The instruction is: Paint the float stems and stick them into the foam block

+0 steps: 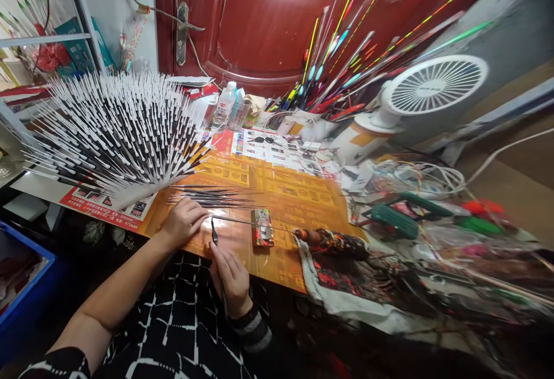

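Note:
My left hand (186, 220) pinches one end of a thin dark rod (234, 219), which looks like a fishing float. The rod extends rightward across a small patterned box (262, 228), its fine end reaching toward a dark-stained cylindrical tool (331, 240). Below the rod, my right hand (231, 278) is closed around a small brush (214, 233) with a black tip pointing up near the rod; whether they touch I cannot tell. Just beyond my left hand lies a row of similar dark rods (212, 196) on the orange-covered table (285, 188).
A dense cluster of white-tipped black rods (130, 131) stands at left. Bottles (225, 105), containers of colourful floats (311, 119) and a white fan (433, 87) line the back. Tangled cables, tools and a stained cloth (355, 310) crowd the right. A blue bin (26, 286) sits lower left.

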A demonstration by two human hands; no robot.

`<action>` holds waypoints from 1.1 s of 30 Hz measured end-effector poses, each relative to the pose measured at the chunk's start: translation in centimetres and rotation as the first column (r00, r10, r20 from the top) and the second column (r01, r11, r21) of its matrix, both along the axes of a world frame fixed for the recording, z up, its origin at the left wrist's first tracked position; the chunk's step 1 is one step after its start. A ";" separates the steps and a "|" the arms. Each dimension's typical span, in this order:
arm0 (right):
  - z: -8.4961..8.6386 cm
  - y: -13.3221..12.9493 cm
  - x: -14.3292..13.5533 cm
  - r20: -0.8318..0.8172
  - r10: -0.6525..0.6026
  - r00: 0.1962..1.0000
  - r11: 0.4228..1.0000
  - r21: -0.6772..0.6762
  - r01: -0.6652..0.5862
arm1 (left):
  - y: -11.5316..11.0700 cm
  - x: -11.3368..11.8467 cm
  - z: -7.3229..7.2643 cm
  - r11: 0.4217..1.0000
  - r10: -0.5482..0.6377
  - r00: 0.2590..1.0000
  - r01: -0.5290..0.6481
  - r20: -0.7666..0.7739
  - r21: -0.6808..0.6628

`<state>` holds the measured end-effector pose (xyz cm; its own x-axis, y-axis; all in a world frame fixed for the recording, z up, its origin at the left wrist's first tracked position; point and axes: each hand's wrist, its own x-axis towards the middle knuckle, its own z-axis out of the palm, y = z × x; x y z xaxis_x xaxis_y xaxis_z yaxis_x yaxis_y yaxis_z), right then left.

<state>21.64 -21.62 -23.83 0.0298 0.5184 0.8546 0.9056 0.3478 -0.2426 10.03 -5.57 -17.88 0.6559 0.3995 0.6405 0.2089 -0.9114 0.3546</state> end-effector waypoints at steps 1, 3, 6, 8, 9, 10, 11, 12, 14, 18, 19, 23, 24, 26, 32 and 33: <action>0.0 0.0 0.0 0.002 -0.004 1.000 1.000 0.002 0.004 | 0.0 0.0 0.1 1.000 -0.002 1.000 0.002 0.002 0.008; -0.1 0.0 -0.1 0.010 -0.015 1.000 1.000 0.003 0.015 | 0.0 0.0 0.2 1.000 -0.004 1.000 0.004 0.012 0.022; -0.1 0.1 -0.1 0.022 -0.035 0.999 0.999 0.001 0.035 | -0.1 0.0 0.3 1.000 0.001 1.000 -0.001 0.013 0.027; 0.0 0.2 -0.2 0.030 -0.050 0.998 0.999 0.021 0.049 | 0.0 -0.1 0.3 1.000 0.004 1.000 -0.004 0.004 0.024; 0.0 0.3 -0.2 0.033 -0.053 0.998 0.998 0.034 0.052 | 0.0 -0.1 0.4 1.000 0.004 1.000 -0.004 0.000 0.023; 0.0 0.4 -0.2 0.035 -0.053 0.998 0.998 0.046 0.051 | 0.0 -0.1 0.4 1.000 0.003 1.000 -0.003 -0.001 0.025; 0.0 0.4 -0.2 0.036 -0.051 0.998 0.997 0.056 0.049 | 0.0 -0.1 0.4 1.000 0.001 1.000 -0.001 0.000 0.028; 0.0 0.5 -0.2 0.038 -0.047 0.998 0.997 0.061 0.045 | 0.0 -0.1 0.4 0.999 -0.001 1.000 0.001 0.005 0.034; -0.1 0.5 -0.2 0.036 -0.044 0.998 0.997 0.063 0.042 | 0.0 -0.1 0.4 0.999 -0.006 1.000 0.005 0.016 0.044; -0.1 0.5 -0.2 0.028 -0.054 0.998 0.997 0.053 0.053 | 0.1 -0.1 0.3 0.999 -0.006 1.000 0.004 0.027 0.054; -0.1 0.5 -0.2 0.026 -0.057 0.998 0.997 0.054 0.055 | 0.1 -0.1 0.3 0.999 -0.005 1.000 0.003 0.029 0.054; -0.1 0.6 -0.3 0.031 -0.054 0.998 0.996 0.075 0.052 | 0.1 0.0 0.3 0.999 -0.005 1.000 0.004 0.027 0.045; 0.0 0.6 -0.3 0.035 -0.054 0.998 0.996 0.079 0.052 | 0.1 0.0 0.3 0.999 -0.006 1.000 0.004 0.025 0.043; 0.0 0.6 -0.3 0.038 -0.060 0.998 0.995 0.082 0.057 | 0.1 0.0 0.3 0.999 -0.009 1.000 0.008 0.024 0.039; 0.1 0.5 -0.2 0.051 -0.057 0.997 0.998 0.042 0.055 | 0.1 0.0 0.2 0.999 -0.002 1.000 0.001 0.022 0.039; 0.1 0.4 -0.2 0.056 -0.053 0.997 0.998 0.033 0.051 | 0.1 0.0 0.2 0.999 -0.003 1.000 0.001 0.026 0.042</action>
